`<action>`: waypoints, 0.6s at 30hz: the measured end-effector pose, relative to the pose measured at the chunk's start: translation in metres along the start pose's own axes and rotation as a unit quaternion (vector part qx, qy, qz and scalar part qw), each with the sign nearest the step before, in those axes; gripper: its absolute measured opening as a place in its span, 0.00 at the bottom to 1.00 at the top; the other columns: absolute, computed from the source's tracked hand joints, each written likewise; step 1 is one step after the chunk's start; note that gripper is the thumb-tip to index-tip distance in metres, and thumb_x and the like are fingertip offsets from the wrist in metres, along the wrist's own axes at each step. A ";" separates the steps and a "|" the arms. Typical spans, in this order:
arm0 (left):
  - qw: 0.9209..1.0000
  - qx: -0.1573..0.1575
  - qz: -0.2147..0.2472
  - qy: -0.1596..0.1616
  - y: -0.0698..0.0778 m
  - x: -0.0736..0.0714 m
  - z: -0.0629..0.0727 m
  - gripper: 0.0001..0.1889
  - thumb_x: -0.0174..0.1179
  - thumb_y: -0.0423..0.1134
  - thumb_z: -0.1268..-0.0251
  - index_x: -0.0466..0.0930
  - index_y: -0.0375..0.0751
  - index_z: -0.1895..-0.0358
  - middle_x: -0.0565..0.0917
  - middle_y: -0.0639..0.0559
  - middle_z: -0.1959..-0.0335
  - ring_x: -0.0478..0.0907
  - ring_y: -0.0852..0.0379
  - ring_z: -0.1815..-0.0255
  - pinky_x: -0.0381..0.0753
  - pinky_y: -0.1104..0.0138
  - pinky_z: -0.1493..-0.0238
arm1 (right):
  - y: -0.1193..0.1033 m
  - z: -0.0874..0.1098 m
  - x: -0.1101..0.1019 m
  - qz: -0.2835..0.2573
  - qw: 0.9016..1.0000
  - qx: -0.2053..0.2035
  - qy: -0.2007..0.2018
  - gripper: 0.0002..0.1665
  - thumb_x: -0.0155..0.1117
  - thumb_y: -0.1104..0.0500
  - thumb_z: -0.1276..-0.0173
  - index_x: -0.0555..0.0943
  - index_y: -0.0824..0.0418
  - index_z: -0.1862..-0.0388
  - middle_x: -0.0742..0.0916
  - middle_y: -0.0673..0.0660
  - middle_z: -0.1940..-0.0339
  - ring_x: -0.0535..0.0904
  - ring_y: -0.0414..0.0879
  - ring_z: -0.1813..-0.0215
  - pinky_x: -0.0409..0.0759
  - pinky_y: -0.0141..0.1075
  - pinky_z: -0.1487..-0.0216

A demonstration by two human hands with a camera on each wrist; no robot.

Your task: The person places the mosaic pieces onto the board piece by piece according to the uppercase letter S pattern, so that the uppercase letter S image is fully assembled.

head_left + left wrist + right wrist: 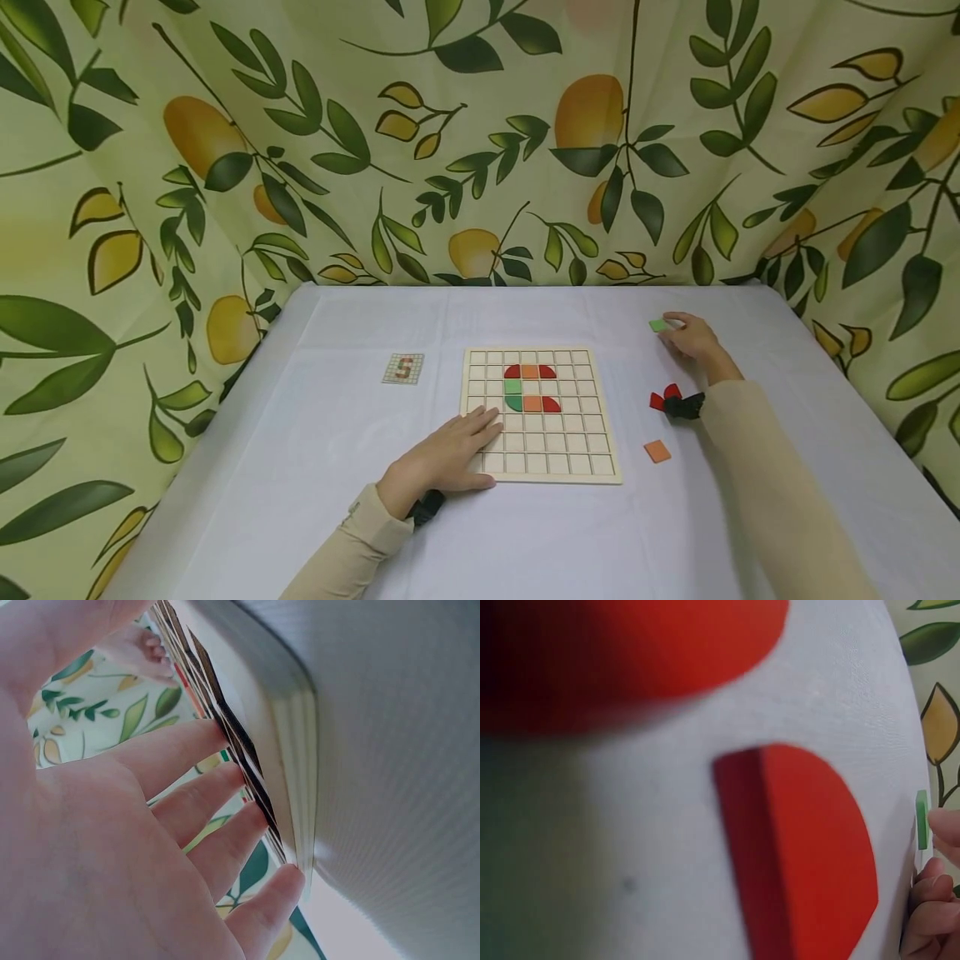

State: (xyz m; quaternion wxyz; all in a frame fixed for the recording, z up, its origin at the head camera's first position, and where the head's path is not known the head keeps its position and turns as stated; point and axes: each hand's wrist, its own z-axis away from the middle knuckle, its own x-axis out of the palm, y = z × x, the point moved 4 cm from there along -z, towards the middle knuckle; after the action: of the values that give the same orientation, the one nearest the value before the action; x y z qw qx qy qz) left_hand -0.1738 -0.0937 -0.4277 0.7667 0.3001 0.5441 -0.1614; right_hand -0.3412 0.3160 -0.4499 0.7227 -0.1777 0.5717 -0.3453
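A wooden grid board (555, 467) lies on the white table, bearing several red, orange and green tiles near its upper middle. My left hand (450, 454) rests on the board's lower left edge, fingers spread and fairly straight; the left wrist view shows the fingertips against the board's side. At the far right, my right hand (692, 337) pinches a green square tile (657, 326) at its edge between thumb and fingertips. In the right wrist view that green tile (922, 820) shows as a thin strip beside the fingers.
Red tiles (657, 402) lie by the right wrist, partly behind its black band (684, 407). An orange square tile (657, 452) is nearer, right of the board. Left of the board lies a small pattern card (403, 368). A leaf-printed curtain (480, 167) hangs around the table.
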 end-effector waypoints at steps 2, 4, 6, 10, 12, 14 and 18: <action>1.000 0.000 -0.002 0.002 0.000 0.000 0.000 0.39 0.63 0.52 0.38 0.60 0.41 0.26 0.57 0.47 0.22 0.53 0.47 0.20 0.59 0.50 0.23 | 0.000 -0.002 0.001 0.008 1.000 -0.002 -0.011 0.35 0.49 0.58 0.29 0.56 0.65 0.25 0.70 0.72 0.48 0.68 0.41 0.73 0.70 0.31 0.71; 1.000 0.001 -0.004 0.004 0.000 0.000 0.000 0.39 0.63 0.52 0.39 0.60 0.41 0.27 0.58 0.46 0.22 0.53 0.47 0.20 0.59 0.50 0.23 | 0.000 -0.003 0.000 0.011 1.000 -0.005 -0.020 0.35 0.48 0.59 0.29 0.56 0.65 0.25 0.69 0.72 0.48 0.67 0.41 0.75 0.69 0.31 0.71; 1.000 0.002 -0.006 0.005 0.000 0.001 0.000 0.39 0.63 0.52 0.39 0.60 0.41 0.27 0.58 0.46 0.22 0.53 0.47 0.20 0.60 0.50 0.23 | -0.001 -0.001 0.000 0.016 1.000 -0.009 -0.022 0.34 0.48 0.59 0.29 0.56 0.66 0.25 0.69 0.73 0.48 0.67 0.40 0.75 0.69 0.31 0.71; 1.000 0.003 -0.011 0.005 -0.001 0.002 -0.001 0.39 0.63 0.52 0.38 0.60 0.42 0.27 0.58 0.47 0.22 0.54 0.47 0.20 0.60 0.51 0.23 | -0.002 0.003 0.000 0.022 1.000 -0.015 -0.017 0.33 0.49 0.61 0.30 0.60 0.68 0.28 0.70 0.73 0.48 0.69 0.40 0.72 0.70 0.30 0.70; 1.000 0.001 -0.011 0.005 -0.001 0.003 -0.001 0.39 0.63 0.53 0.39 0.60 0.42 0.27 0.58 0.47 0.22 0.54 0.47 0.20 0.60 0.51 0.23 | -0.003 0.006 0.001 0.021 1.000 -0.017 -0.013 0.31 0.50 0.61 0.30 0.62 0.68 0.29 0.71 0.72 0.49 0.70 0.41 0.71 0.71 0.29 0.70; 1.000 0.001 -0.010 0.005 -0.001 0.003 -0.001 0.39 0.63 0.53 0.39 0.60 0.42 0.26 0.58 0.47 0.22 0.54 0.47 0.20 0.60 0.51 0.23 | -0.003 0.008 0.001 0.016 1.000 -0.015 -0.010 0.30 0.51 0.61 0.30 0.64 0.68 0.31 0.71 0.71 0.50 0.70 0.42 0.69 0.71 0.29 0.69; 1.000 -0.001 -0.010 0.005 -0.002 0.003 -0.001 0.39 0.63 0.53 0.38 0.60 0.42 0.26 0.58 0.47 0.22 0.53 0.47 0.20 0.60 0.51 0.23 | -0.003 0.010 0.000 0.002 1.000 -0.016 -0.005 0.27 0.53 0.61 0.30 0.66 0.69 0.34 0.71 0.68 0.54 0.70 0.42 0.68 0.72 0.28 0.70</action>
State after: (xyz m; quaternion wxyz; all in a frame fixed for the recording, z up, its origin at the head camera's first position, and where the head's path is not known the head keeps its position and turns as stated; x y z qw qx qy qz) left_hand -0.1742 -0.0943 -0.4309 0.7625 0.2948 0.5510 -0.1675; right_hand -0.3322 0.3119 -0.4450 0.7230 -0.1900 0.5741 -0.3340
